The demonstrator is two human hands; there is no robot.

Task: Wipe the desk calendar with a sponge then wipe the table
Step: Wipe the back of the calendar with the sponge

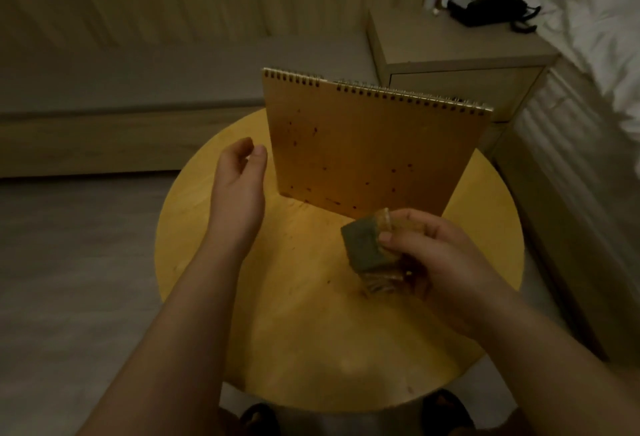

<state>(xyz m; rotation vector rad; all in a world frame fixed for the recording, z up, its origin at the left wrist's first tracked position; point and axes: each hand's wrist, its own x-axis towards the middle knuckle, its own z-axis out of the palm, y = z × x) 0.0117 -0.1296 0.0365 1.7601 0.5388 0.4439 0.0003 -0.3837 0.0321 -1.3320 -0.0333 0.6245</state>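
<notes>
A spiral-bound desk calendar (367, 148) stands upright on the round yellow wooden table (287, 314), its brown back cover dotted with dark specks. My right hand (436, 255) grips a sponge (367, 248) with a green scouring face, just in front of the calendar's lower right corner. My left hand (239, 186) hovers beside the calendar's left edge with loosely curled fingers, holding nothing and not touching it.
A bedside cabinet (450, 44) behind the table carries a black telephone (488, 9) and a card. A bed with white linen (595, 20) runs along the right. A low bench lines the back wall. My feet show under the table's near edge.
</notes>
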